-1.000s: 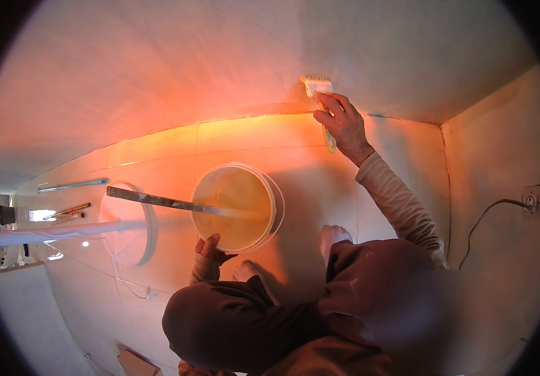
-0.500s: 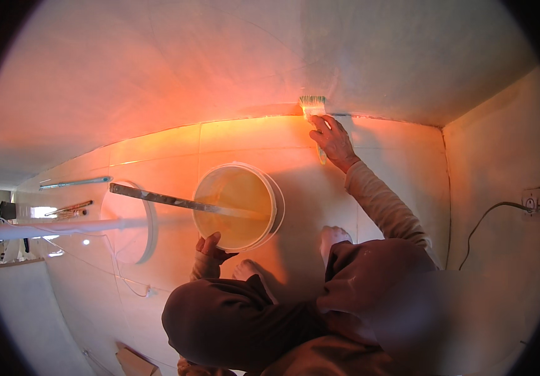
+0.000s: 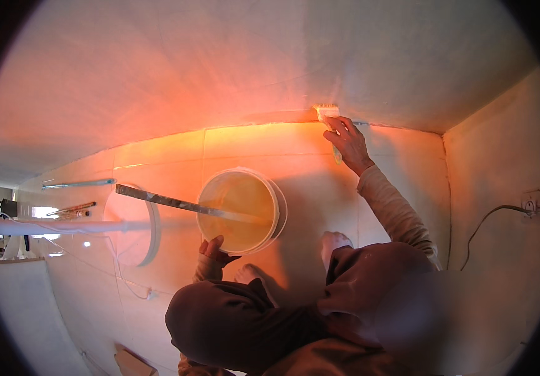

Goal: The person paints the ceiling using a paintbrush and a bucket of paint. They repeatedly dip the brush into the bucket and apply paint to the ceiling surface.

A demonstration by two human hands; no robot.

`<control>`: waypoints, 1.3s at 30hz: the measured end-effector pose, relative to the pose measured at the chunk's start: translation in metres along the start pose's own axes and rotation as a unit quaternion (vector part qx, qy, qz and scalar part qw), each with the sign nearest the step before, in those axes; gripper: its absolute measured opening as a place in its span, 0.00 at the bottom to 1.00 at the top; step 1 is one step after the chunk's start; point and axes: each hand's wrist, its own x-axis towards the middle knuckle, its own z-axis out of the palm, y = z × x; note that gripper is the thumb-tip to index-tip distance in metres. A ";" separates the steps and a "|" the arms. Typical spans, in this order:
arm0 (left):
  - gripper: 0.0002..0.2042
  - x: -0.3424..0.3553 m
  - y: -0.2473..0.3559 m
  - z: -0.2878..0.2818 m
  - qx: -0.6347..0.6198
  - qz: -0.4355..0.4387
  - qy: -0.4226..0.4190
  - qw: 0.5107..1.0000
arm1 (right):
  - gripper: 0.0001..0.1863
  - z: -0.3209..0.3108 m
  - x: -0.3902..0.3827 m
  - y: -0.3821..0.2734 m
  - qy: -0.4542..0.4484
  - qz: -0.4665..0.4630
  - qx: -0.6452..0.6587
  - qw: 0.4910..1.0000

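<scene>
Near the upper middle of the frame, I have the right hand [image 3: 350, 144] with its fingers clamped on a wide paintbrush [image 3: 328, 114], bristles up at the foot of the wall [image 3: 220, 69], by its seam with the floor [image 3: 401, 169]. To do this stroke well, I would draw the bristles flat along that edge with light, even pressure and a loose wrist. The paintbrush runs between thumb and fingers: head beyond their tips, handle end poking out below. Around mid-frame, below and left of it, is a white bucket [image 3: 280, 214], a flat strip [image 3: 157, 198] leaning out over the rim. The left hand [image 3: 214, 249] touches the bucket's lower-left side; whether those fingers grip it, I cannot tell.
</scene>
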 end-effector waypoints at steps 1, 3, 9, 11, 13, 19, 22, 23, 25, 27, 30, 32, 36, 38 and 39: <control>0.25 -0.001 0.002 0.004 0.014 0.004 0.009 1.000 | 0.20 -0.001 -0.003 -0.002 0.002 0.009 0.009 1.000; 0.24 -0.002 0.002 0.007 0.026 0.007 0.022 0.999 | 0.19 -0.004 -0.010 -0.004 0.004 0.025 0.027 0.999; 0.26 0.004 -0.001 -0.012 0.007 -0.008 -0.022 1.000 | 0.20 0.005 -0.013 0.009 -0.070 0.042 0.051 0.995; 0.25 -0.002 0.001 -0.003 0.010 -0.004 0.000 1.000 | 0.20 -0.002 -0.002 0.011 -0.037 0.038 0.040 0.998; 0.26 0.004 -0.004 -0.011 0.014 0.004 -0.009 1.000 | 0.19 -0.015 0.006 0.009 -0.011 0.027 0.019 0.999; 0.25 0.020 -0.021 -0.037 0.015 0.023 -0.028 0.999 | 0.15 -0.054 0.027 -0.003 0.089 -0.009 -0.032 0.995; 0.25 0.016 -0.014 -0.025 -0.002 0.008 -0.034 0.999 | 0.15 -0.063 0.031 -0.007 0.144 -0.019 -0.054 0.988; 0.25 0.011 -0.008 -0.016 -0.021 -0.004 -0.030 0.999 | 0.15 -0.062 0.032 -0.007 0.157 -0.014 -0.057 0.986; 0.25 0.009 -0.007 -0.013 0.010 0.008 -0.029 1.000 | 0.14 -0.056 0.029 -0.003 0.148 -0.009 -0.066 0.987; 0.25 0.007 -0.003 -0.011 0.016 0.011 -0.030 0.999 | 0.13 -0.034 0.018 0.004 0.105 -0.009 -0.080 0.991; 0.26 0.005 -0.004 -0.011 0.012 0.004 -0.030 0.999 | 0.13 -0.020 0.009 0.007 0.079 0.001 -0.058 0.995; 0.27 0.009 -0.005 -0.015 0.044 0.013 -0.030 0.998 | 0.13 -0.019 0.006 0.004 0.049 0.010 -0.029 0.998; 0.27 0.003 -0.001 -0.004 0.005 0.015 -0.020 1.000 | 0.13 -0.032 0.002 -0.002 -0.015 0.013 0.014 1.000; 0.27 0.001 0.001 0.000 0.005 0.011 -0.005 1.000 | 0.13 -0.044 0.009 -0.001 -0.023 0.003 0.016 1.000; 0.27 0.002 -0.001 -0.002 0.003 0.010 -0.007 1.000 | 0.13 -0.052 0.016 0.000 -0.025 -0.001 0.013 1.000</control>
